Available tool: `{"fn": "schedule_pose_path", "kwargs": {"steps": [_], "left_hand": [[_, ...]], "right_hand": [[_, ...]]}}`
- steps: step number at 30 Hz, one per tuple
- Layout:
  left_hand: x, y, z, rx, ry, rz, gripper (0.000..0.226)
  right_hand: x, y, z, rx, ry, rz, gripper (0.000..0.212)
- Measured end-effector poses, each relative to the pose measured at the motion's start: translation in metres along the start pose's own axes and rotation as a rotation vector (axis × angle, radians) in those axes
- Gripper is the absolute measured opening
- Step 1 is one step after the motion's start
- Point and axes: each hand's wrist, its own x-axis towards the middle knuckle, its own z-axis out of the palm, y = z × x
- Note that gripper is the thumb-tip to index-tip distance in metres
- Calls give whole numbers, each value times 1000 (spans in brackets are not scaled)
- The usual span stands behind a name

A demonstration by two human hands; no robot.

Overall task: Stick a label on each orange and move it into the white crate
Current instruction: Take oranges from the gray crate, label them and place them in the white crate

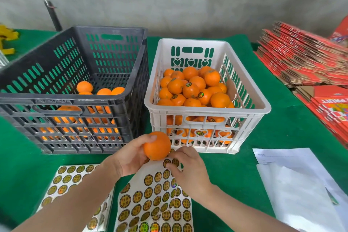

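Note:
My left hand (130,158) grips an orange (157,146) just in front of the white crate (207,113), above the near sticker sheet (156,201). My right hand (188,167) lies fingers-down on the top of that sheet, its fingertips pinching at a round gold label (166,163) beside the orange. The white crate holds several oranges (192,88), some with labels showing. Several unlabelled oranges (101,91) lie low in the black crate (75,100) to the left.
A second sticker sheet (69,179) lies partly under my left forearm. White papers (293,181) lie at the right. Stacks of flat red cartons (305,56) fill the right side of the green table (282,122). A dark pole (53,16) stands behind the black crate.

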Motion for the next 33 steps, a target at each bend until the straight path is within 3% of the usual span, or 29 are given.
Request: {"fn": "schedule_pose_path", "kwargs": {"steps": [4, 8, 13, 19, 22, 25, 28, 31, 33], "left_hand": [[0, -3, 0, 12, 6, -10, 110], [-1, -4, -3, 29, 5, -13, 111], [-2, -7, -4, 63, -20, -36, 113], [2, -6, 1, 110, -13, -47, 112], [2, -6, 0, 150, -29, -80, 106], [2, -6, -3, 383, -20, -84, 97], [-1, -6, -6, 552, -10, -54, 84], [-3, -5, -8, 561, 10, 16, 78], [-5, -6, -9, 433, 7, 64, 84]], "right_hand": [[-2, -2, 3, 44, 25, -6, 3], [-3, -1, 5, 70, -40, 148, 18], [-3, -4, 1, 169, -87, 238, 7], [-9, -3, 2, 140, -6, 39, 13], [-9, -1, 0, 243, -59, 166, 13], [-6, 4, -8, 342, -100, 369, 24], [-2, 5, -16, 414, -100, 447, 27], [1, 4, -24, 439, -88, 467, 26], [5, 2, -31, 480, -56, 456, 25]]}}
